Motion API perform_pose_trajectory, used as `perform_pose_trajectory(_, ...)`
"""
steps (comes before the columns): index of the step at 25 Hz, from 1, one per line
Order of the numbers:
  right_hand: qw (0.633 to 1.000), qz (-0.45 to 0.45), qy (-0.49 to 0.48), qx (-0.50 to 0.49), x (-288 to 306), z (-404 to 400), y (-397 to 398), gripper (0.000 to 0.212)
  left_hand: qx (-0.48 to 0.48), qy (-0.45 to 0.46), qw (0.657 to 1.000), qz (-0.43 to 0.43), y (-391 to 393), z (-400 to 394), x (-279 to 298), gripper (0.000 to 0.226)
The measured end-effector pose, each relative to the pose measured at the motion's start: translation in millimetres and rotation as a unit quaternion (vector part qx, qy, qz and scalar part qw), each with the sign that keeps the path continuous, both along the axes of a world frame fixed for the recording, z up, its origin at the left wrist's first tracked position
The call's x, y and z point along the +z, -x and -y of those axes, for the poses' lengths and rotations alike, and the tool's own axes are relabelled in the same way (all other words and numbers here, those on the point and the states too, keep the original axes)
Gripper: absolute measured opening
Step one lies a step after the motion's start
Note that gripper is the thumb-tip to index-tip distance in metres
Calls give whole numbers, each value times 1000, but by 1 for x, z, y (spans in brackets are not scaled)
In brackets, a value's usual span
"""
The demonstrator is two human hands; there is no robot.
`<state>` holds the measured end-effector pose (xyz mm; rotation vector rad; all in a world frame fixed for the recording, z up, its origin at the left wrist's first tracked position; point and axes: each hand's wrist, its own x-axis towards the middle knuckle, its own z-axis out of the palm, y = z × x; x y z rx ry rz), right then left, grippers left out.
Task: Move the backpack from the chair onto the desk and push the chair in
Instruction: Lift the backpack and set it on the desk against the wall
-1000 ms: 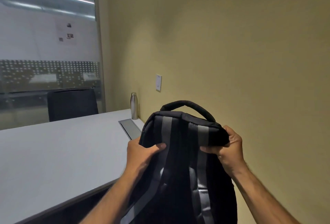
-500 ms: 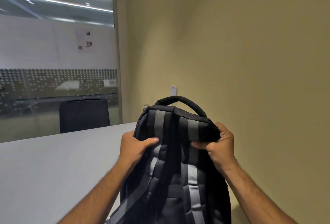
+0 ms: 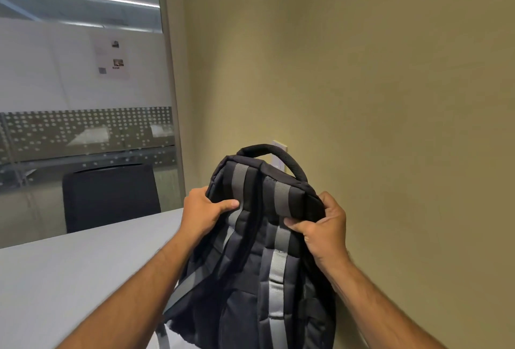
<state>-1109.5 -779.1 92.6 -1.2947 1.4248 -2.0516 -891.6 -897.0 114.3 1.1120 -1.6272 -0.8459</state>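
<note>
A black backpack [image 3: 250,273] with grey straps stands upright in front of me, its back panel facing me and its top handle arching above. My left hand [image 3: 200,215] grips its upper left corner and my right hand [image 3: 323,231] grips its upper right corner. Its lower part is over the right end of the light grey desk [image 3: 69,273]; whether the base rests on the desk is cut off by the frame edge. The chair it came from is out of view.
A black chair [image 3: 111,195] stands on the far side of the desk, against a glass partition [image 3: 83,98]. A yellow wall [image 3: 390,98] runs close along the right, with a white wall plate [image 3: 280,146] behind the backpack's handle.
The backpack has moved left and forward over the desk end, still held by both hands. My view turned, so the far chair sits more central; the steel bottle and desk hatch are now hidden.
</note>
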Motion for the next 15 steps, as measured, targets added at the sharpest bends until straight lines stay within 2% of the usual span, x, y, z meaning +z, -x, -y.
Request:
perform_pose_trajectory(5,996,-14,-17,-82,-24,56,-15,59,-41,-30,999,3,14,73,-10,49)
perform_pose_trajectory(8,992,-26,-37,-119,-39,81,-23,54,-76,-36,996,-13,28,106,-17,60)
perform_pose_trajectory(15,984,-12,-56,-167,-55,118,-36,54,-127,-58,990,10,60,168,-33,59)
